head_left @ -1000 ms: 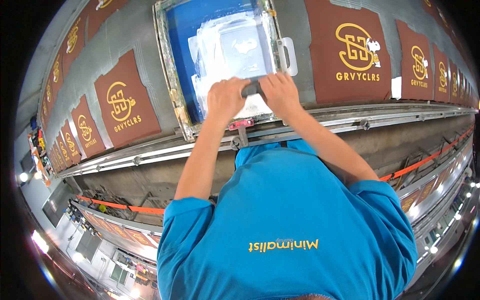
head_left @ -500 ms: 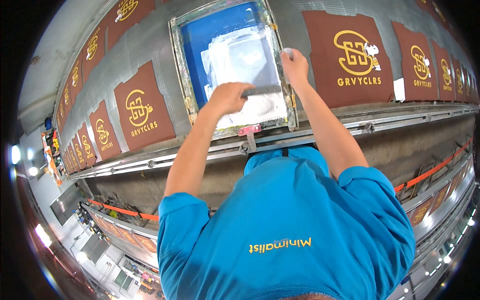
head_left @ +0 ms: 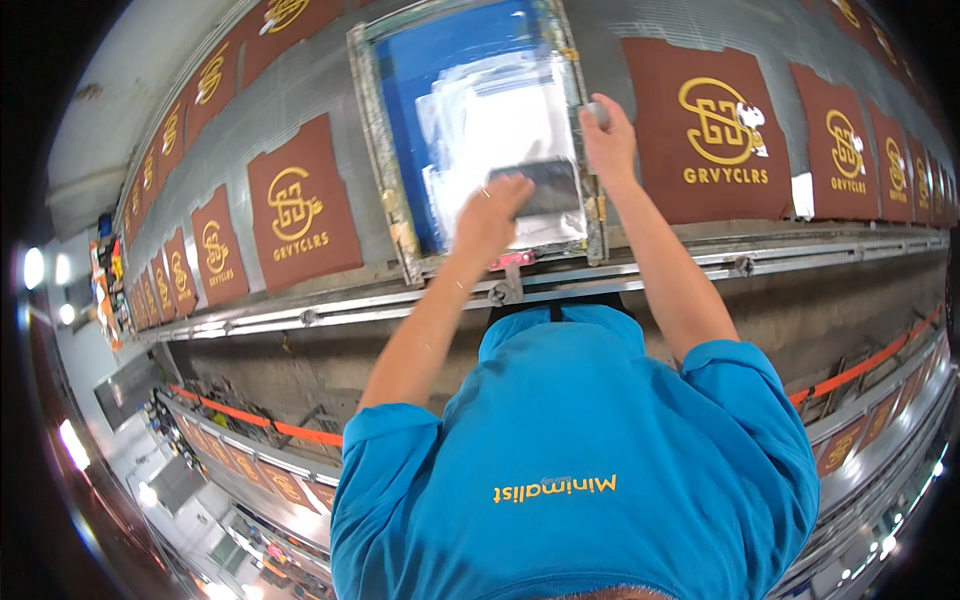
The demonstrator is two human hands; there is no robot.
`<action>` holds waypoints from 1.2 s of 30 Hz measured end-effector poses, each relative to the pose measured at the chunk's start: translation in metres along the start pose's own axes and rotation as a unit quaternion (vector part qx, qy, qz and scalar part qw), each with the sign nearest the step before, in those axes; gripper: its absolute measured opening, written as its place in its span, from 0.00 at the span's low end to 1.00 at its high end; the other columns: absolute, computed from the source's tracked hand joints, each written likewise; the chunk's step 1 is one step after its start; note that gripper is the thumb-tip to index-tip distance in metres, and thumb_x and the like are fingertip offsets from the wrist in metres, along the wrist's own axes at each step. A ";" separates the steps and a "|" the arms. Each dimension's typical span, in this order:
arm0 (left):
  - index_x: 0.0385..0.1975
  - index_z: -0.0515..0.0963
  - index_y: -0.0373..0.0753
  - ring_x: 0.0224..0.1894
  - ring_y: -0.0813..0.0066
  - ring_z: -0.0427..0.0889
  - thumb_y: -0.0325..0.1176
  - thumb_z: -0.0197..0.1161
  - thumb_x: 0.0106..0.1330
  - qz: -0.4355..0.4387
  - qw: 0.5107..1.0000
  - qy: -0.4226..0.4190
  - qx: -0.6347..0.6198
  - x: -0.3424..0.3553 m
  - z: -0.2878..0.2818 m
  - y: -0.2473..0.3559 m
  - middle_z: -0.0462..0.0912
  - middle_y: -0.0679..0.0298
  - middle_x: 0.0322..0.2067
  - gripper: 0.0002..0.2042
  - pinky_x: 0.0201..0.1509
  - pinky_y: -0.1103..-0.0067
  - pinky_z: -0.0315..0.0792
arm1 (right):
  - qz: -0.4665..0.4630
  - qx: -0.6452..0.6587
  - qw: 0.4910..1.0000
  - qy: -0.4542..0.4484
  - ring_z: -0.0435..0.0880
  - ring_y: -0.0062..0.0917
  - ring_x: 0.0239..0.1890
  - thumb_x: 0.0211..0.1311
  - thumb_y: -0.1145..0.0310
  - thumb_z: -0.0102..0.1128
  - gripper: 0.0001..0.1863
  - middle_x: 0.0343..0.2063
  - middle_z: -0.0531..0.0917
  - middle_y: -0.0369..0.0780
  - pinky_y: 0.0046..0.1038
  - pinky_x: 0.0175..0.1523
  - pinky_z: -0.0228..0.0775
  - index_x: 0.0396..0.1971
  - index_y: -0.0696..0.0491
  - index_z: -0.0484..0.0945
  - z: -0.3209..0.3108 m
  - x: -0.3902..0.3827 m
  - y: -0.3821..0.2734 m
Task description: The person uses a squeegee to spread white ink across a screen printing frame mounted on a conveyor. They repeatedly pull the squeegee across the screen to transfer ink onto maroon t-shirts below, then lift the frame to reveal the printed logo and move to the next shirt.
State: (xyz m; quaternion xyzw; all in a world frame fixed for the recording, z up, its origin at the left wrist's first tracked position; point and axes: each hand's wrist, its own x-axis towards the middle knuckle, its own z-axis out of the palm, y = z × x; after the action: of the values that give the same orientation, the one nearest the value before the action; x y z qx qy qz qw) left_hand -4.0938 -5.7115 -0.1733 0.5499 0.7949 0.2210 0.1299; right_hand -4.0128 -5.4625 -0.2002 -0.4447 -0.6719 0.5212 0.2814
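A screen-printing frame (head_left: 382, 170) lies on the long table, its mesh blue with white ink (head_left: 515, 110) spread over the middle and near right part. My left hand (head_left: 490, 212) is closed on the left end of a dark, wide squeegee (head_left: 555, 190), which rests on the inked mesh near the frame's near edge. At the frame's right side, my right hand (head_left: 608, 140) is wrapped round a short pale grip (head_left: 598, 112). How that grip joins the frame is hidden by the fingers. A pink-red clamp piece (head_left: 515, 260) sits at the frame's near edge.
Brown shirt panels (head_left: 705, 140) with yellow and white prints lie in rows along the table on both sides. A metal rail (head_left: 400, 297) runs along the near edge. Behind it are an orange strip (head_left: 850, 362) and another table of brown panels (head_left: 840, 445).
My left hand has moved right and slightly nearer, and the squeegee now lies flatter, showing more of its dark face. My right hand keeps its grip. The whole view has shifted slightly.
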 end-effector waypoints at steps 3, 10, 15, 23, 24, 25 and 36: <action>0.67 0.76 0.41 0.71 0.51 0.72 0.29 0.77 0.50 0.007 1.000 -0.016 -0.013 -0.057 0.000 0.028 0.76 0.55 0.68 0.38 0.73 0.62 0.69 | 0.033 -0.022 0.998 -0.042 0.82 0.24 0.32 0.68 0.60 0.67 0.20 0.34 0.87 0.40 0.31 0.42 0.76 0.56 0.52 0.84 -0.001 -0.009 -0.032; 0.64 0.78 0.42 0.70 0.58 0.73 0.25 0.69 0.52 -0.050 0.994 -0.038 -0.084 -0.096 -0.084 -0.037 0.77 0.61 0.67 0.33 0.73 0.66 0.69 | -0.028 -0.026 0.999 -0.018 0.72 0.14 0.21 0.70 0.63 0.65 0.17 0.22 0.79 0.33 0.27 0.28 0.64 0.53 0.55 0.84 0.081 -0.050 -0.095; 0.61 0.81 0.43 0.66 0.56 0.77 0.26 0.68 0.51 -0.121 0.985 -0.064 -0.103 -0.162 -0.151 -0.163 0.81 0.59 0.63 0.31 0.69 0.65 0.73 | -0.023 0.014 0.999 -0.036 0.81 0.20 0.33 0.70 0.65 0.64 0.16 0.38 0.86 0.42 0.26 0.41 0.74 0.53 0.57 0.83 0.231 -0.115 -0.089; 0.57 0.84 0.43 0.64 0.56 0.79 0.23 0.70 0.50 -0.132 0.985 -0.053 -0.100 -0.271 -0.232 -0.321 0.85 0.60 0.58 0.28 0.67 0.65 0.74 | 0.045 0.010 0.997 -0.062 0.85 0.27 0.31 0.69 0.61 0.65 0.19 0.32 0.87 0.40 0.33 0.41 0.78 0.55 0.54 0.81 0.419 -0.215 -0.110; 0.57 0.83 0.43 0.64 0.56 0.79 0.22 0.70 0.50 -0.106 0.991 -0.030 -0.081 -0.283 -0.225 -0.326 0.85 0.60 0.58 0.29 0.67 0.65 0.74 | 0.020 -0.011 0.999 -0.048 0.84 0.27 0.30 0.69 0.60 0.65 0.19 0.32 0.86 0.40 0.33 0.41 0.77 0.55 0.54 0.81 0.430 -0.215 -0.107; 0.56 0.84 0.43 0.60 0.55 0.82 0.23 0.68 0.53 -0.070 0.995 -0.027 -0.067 -0.283 -0.240 -0.330 0.87 0.59 0.54 0.26 0.63 0.64 0.77 | -0.001 -0.035 0.999 -0.024 0.84 0.26 0.30 0.69 0.60 0.65 0.20 0.31 0.86 0.40 0.33 0.41 0.77 0.55 0.53 0.80 0.437 -0.217 -0.102; 0.52 0.85 0.45 0.46 0.53 0.87 0.33 0.62 0.67 -0.049 0.986 -0.162 -0.006 -0.121 -0.311 -0.433 0.89 0.57 0.41 0.15 0.51 0.59 0.79 | -0.033 -0.159 0.987 0.009 0.87 0.30 0.35 0.66 0.58 0.67 0.21 0.37 0.87 0.46 0.33 0.45 0.77 0.56 0.50 0.80 0.452 -0.228 -0.103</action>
State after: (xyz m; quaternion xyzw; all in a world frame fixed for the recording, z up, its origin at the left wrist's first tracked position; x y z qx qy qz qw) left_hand -4.5434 -6.0180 -0.1217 0.5378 0.7881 0.1272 0.2713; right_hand -4.3223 -5.8755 -0.2177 -0.4659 -0.7579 0.3946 0.2299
